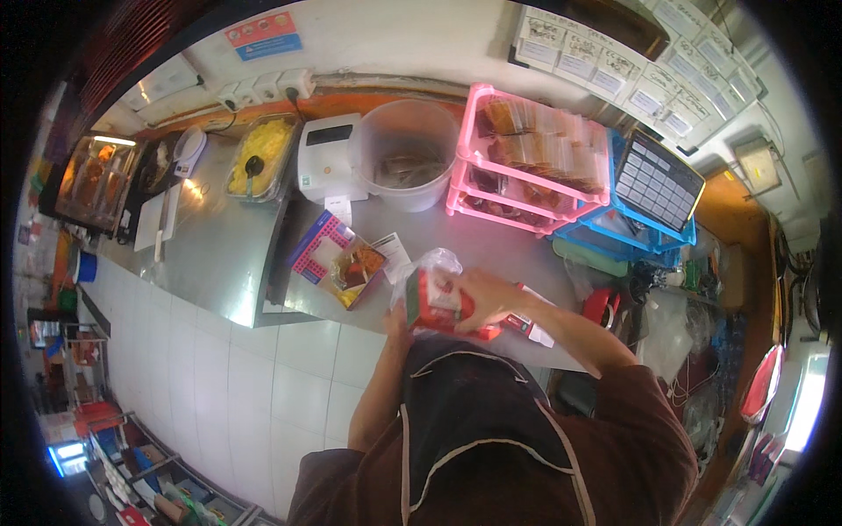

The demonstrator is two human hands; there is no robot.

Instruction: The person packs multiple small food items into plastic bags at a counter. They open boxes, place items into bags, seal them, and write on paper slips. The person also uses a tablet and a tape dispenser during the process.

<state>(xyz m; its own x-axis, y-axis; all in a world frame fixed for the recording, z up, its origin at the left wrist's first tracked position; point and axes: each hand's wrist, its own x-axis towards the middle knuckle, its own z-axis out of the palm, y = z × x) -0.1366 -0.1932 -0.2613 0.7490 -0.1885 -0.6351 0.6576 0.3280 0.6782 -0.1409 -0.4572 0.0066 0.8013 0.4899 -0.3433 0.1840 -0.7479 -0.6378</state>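
Observation:
Close in front of my apron is a red box [436, 301] with a pale panel on its face, held between my two hands. My left hand [400, 319] grips its left side, partly hidden behind it. From the right, my right hand [488, 298] lies across the box with its fingers over the top and front. Clear plastic [440, 260] bunches up behind the box; I cannot tell whether it surrounds it. A red and white carton [531, 317] lies beside my right wrist. To the left is a printed box with a food picture [340, 259], and next to it a white paper slip [392, 254].
Along the wall stand a tub of yellow food [263, 156], a white printer [328, 158], a clear bucket [409, 195], stacked pink baskets [535, 195] with packets and blue baskets [614, 235] with a black keypad-like panel [658, 182]. The metal counter [210, 237] has a front edge over tiled floor.

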